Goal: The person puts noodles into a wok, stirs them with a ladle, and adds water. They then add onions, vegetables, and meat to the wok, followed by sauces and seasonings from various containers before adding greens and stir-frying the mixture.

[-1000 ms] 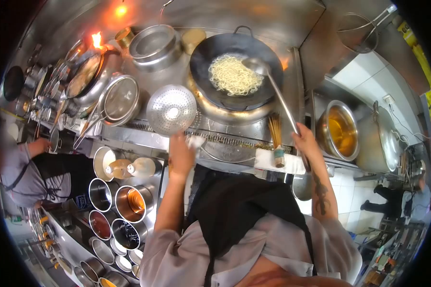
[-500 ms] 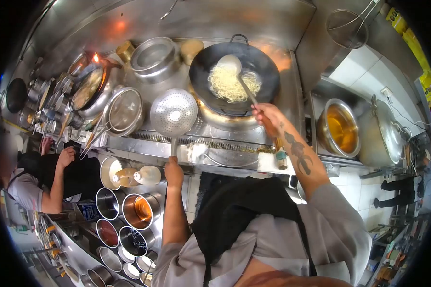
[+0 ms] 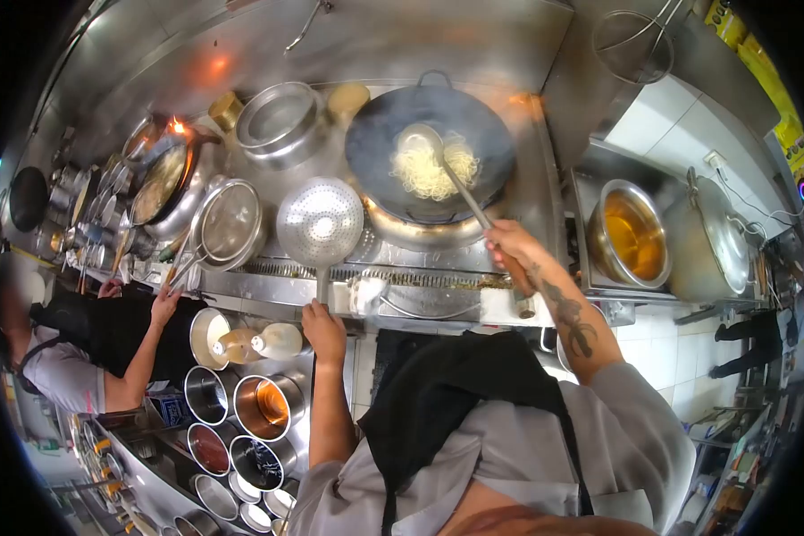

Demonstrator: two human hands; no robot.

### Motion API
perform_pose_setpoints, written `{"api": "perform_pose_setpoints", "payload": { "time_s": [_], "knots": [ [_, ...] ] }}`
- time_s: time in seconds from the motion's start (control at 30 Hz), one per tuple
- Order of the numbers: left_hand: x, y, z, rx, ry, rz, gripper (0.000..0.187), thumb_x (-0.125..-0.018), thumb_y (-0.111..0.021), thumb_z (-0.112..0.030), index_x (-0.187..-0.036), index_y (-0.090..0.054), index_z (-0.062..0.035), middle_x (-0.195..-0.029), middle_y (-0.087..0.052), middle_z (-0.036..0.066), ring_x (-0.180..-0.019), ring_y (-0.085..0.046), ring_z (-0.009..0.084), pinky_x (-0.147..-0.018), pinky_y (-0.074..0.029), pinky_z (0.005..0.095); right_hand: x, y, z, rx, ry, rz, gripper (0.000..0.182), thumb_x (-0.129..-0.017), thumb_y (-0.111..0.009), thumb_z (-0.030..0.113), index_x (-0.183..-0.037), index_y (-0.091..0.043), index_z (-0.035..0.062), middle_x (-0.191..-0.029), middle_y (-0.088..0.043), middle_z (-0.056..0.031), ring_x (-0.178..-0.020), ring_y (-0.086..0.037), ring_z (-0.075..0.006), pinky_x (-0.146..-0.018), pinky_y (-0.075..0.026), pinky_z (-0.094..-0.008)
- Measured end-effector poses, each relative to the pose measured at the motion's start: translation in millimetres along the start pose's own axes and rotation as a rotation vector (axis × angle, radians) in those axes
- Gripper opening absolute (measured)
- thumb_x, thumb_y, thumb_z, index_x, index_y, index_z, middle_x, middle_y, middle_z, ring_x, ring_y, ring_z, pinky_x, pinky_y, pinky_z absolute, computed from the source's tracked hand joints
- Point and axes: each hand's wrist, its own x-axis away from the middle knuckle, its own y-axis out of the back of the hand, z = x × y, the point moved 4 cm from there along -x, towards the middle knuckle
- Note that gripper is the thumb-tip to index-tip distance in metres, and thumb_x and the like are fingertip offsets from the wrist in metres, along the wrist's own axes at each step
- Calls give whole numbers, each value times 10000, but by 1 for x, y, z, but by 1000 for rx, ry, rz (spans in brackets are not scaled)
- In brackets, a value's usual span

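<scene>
Head camera: the right hand (image 3: 509,241) was wrapped round the handle of a ladle (image 3: 461,188), its bowl at the noodles (image 3: 411,174) in the black wok (image 3: 366,147). The left hand (image 3: 324,332) gripped the handle of a perforated strainer (image 3: 320,223) – its bowl just left of the wok. Farther right stood a steel pot (image 3: 623,189) of amber liquid – well apart from a co-worker (image 3: 71,371) at far left.

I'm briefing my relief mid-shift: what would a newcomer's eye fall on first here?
First, the pale noodles in the black wok at upper centre, with a steel ladle over them, gripped in the right hand. Then the broad perforated skimmer at the wok's near left, held in the left hand. At upper left, an orange flame shows by a second wok.
</scene>
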Motion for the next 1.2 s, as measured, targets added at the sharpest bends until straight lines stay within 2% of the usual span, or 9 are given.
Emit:
{"api": "perform_pose_setpoints", "payload": {
  "time_s": [0.07,0.2,0.3,0.43,0.57,0.63,0.73,0.93,1.2],
  "knots": [
    [3,15,-27,111,-83,-92,514,-752,-632,-73,-1216,-483,88,-1186,-499,296,-1079,-485,453,-944,-394,483,-1,30,-7,74,48,34,125,-900,-559,136,-953,-561,23,-641,-532,-12,-441,-491,-115,-409,-408,-279],
    [0,20,-76,295,-162,-16,518,-771,-626,-62,-1245,-471,76,-1237,-468,302,-1153,-437,456,-983,-368,484,14,44,8,507,326,-244,175,-903,-543,131,-979,-529,-26,-618,-559,-87,-450,-542,-165,-430,-433,-340],
    [-13,20,-125,403,-298,3,517,-780,-627,-68,-1252,-470,70,-1247,-463,298,-1160,-438,448,-989,-365,481,19,31,2,603,326,-443,182,-902,-535,129,-978,-521,-36,-620,-560,-105,-457,-554,-176,-443,-441,-345],
    [-47,26,-209,490,-561,-13,477,-793,-620,-53,-1237,-491,63,-1217,-485,279,-1123,-471,432,-998,-362,476,-1,36,-27,218,191,-127,173,-878,-557,128,-941,-536,-32,-621,-551,-72,-452,-546,-159,-443,-449,-328],
    [-90,15,-266,447,-698,-37,260,-849,-582,-94,-1067,-543,43,-1039,-563,233,-977,-534,391,-879,-404,466,21,38,-4,217,171,-198,158,-863,-545,118,-913,-549,-32,-619,-540,-53,-436,-525,-145,-423,-434,-316],
    [-105,-23,-272,318,-665,135,172,-878,-552,-139,-968,-558,7,-954,-595,203,-922,-555,357,-820,-408,461,9,45,-16,345,282,-298,161,-863,-538,121,-914,-550,-31,-611,-534,-49,-428,-517,-143,-415,-424,-313],
    [-117,-54,-268,273,-690,64,154,-904,-523,-187,-861,-538,-40,-821,-617,159,-833,-577,332,-746,-402,455,6,39,-26,392,237,-420,179,-864,-534,128,-939,-550,-34,-600,-541,-65,-435,-536,-153,-410,-426,-318],
    [-120,-67,-267,268,-624,162,146,-919,-512,-177,-873,-541,-41,-741,-621,160,-757,-598,352,-729,-411,477,42,20,3,614,407,-197,320,-870,-525,132,-1134,-554,-47,-689,-619,-162,-485,-599,-210,-483,-488,-366],
    [-119,-62,-268,341,-598,200,127,-902,-533,-156,-881,-536,-30,-795,-642,162,-809,-613,348,-736,-424,477,8,15,12,1101,311,-253,347,-859,-581,144,-1170,-554,-10,-969,-646,-259,-837,-656,-387,-768,-505,-456]
  ]
}}
